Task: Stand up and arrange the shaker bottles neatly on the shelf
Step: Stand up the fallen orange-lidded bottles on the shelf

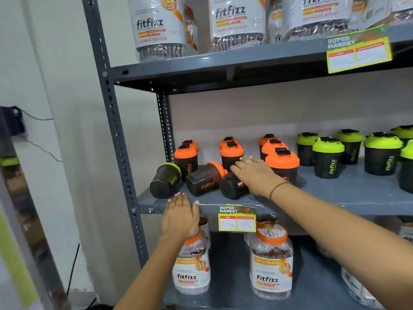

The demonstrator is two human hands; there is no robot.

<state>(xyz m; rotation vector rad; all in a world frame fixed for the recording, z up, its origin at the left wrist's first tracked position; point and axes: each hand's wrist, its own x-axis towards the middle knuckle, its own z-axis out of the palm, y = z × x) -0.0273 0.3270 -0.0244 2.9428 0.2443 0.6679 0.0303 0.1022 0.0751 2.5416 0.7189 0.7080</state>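
Observation:
Three black shaker bottles lie on their sides at the left of the grey middle shelf (335, 195): one with a green lid (165, 180), one with an orange lid (204, 179), and a third (232, 186) under my right hand (254, 173), which rests on it with fingers spread. Whether the hand grips the bottle is unclear. My left hand (180, 217) hovers flat and open at the shelf's front edge, holding nothing. Behind stand several upright orange-lidded shakers (282, 164), and to the right several upright green-lidded shakers (327, 157).
Large fitfizz jars (271, 258) fill the shelf below and the shelf above (237, 21). Yellow price tags (237, 219) hang on the shelf edges. A perforated grey upright post (116, 135) bounds the left side. A white wall lies beyond it.

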